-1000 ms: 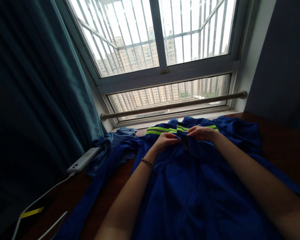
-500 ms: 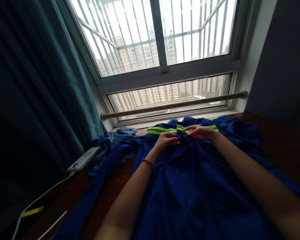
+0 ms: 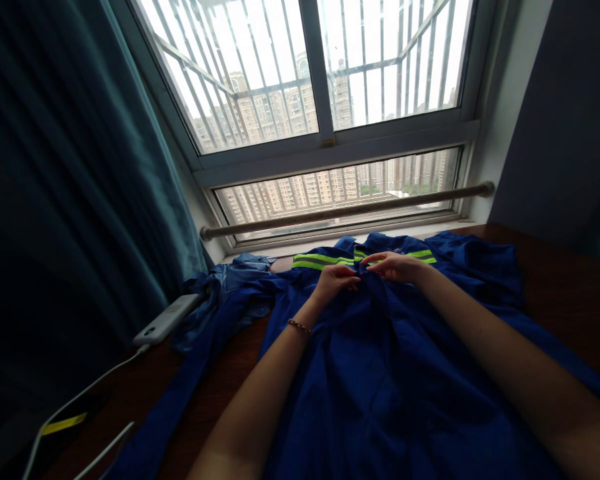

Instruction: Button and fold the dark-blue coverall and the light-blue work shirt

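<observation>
A blue work jacket (image 3: 340, 373) with yellow-green and grey reflective stripes is spread out in front of me, its collar end toward the window. My left hand (image 3: 334, 281) pinches the jacket's front edge just below the chest stripe; a beaded bracelet circles that wrist. Close beside it, my right hand (image 3: 394, 267) pinches the other side of the front opening, fingertips nearly touching the left ones. Any button or fastener between the fingers is too small to make out. One sleeve (image 3: 195, 367) stretches down to the left.
Left of the jacket lie a crumpled lighter-blue garment (image 3: 240, 273) and a white power bank (image 3: 167, 319) with a white cable (image 3: 95, 383). Dark curtains (image 3: 145, 147) hang at left. A rail (image 3: 350, 212) crosses the barred window behind the brown wooden surface (image 3: 555, 280).
My fingers have shifted slightly at the front opening, with the right hand a little further left. The dark gathered fold of cloth below the hands now lies flatter.
</observation>
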A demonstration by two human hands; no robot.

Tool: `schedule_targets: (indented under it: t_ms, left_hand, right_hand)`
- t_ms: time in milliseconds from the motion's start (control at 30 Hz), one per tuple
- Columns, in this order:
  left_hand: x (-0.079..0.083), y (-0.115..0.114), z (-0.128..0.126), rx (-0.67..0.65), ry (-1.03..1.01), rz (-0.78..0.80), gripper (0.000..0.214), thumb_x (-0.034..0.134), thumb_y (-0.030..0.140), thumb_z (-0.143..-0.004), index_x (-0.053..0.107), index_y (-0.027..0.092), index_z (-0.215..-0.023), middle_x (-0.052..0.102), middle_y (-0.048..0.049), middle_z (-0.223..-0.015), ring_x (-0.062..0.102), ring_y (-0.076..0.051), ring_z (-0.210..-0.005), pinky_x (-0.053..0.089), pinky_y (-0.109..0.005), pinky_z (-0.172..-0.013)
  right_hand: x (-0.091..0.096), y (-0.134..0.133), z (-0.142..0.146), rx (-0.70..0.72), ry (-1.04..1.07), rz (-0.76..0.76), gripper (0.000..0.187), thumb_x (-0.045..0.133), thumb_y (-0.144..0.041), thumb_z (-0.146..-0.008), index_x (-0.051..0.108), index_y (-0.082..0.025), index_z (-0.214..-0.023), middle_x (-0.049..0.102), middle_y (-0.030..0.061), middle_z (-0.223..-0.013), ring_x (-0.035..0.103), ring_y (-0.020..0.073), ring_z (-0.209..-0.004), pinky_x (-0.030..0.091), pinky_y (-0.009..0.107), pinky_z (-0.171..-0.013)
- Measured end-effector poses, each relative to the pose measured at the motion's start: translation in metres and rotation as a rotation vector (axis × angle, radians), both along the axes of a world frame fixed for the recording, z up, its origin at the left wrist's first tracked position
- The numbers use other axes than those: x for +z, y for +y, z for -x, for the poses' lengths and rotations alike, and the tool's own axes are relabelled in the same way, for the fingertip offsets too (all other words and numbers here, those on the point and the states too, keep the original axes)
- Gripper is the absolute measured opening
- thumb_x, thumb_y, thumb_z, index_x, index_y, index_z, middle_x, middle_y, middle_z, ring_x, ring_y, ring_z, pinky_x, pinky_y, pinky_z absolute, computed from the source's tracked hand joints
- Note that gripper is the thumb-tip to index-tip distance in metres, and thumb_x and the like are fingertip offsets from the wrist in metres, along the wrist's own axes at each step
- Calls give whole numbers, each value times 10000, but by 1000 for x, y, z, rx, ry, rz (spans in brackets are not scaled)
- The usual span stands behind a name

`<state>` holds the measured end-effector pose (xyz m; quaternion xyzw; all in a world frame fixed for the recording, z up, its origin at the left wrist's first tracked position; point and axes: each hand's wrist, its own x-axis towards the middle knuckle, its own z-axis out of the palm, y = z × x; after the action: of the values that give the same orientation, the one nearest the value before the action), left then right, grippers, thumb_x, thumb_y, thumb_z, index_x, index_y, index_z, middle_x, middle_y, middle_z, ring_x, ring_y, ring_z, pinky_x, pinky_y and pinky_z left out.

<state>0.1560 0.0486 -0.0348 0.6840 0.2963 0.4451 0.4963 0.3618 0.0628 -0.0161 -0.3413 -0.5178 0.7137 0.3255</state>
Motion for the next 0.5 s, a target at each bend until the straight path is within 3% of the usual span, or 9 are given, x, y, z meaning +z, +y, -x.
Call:
schedule_targets:
  t_ms: [500]
  left_hand:
    - [-4, 2, 3, -6, 12, -6, 284, 759, 278, -536, 612, 100, -701, 630, -7, -557, 622, -163, -540, 488, -273, -549]
  right_hand:
    - [5, -2, 5, -87, -69, 5, 278, 651, -51, -650, 613, -120, -916, 634, 8, -681, 583, 79, -573, 471, 156, -528]
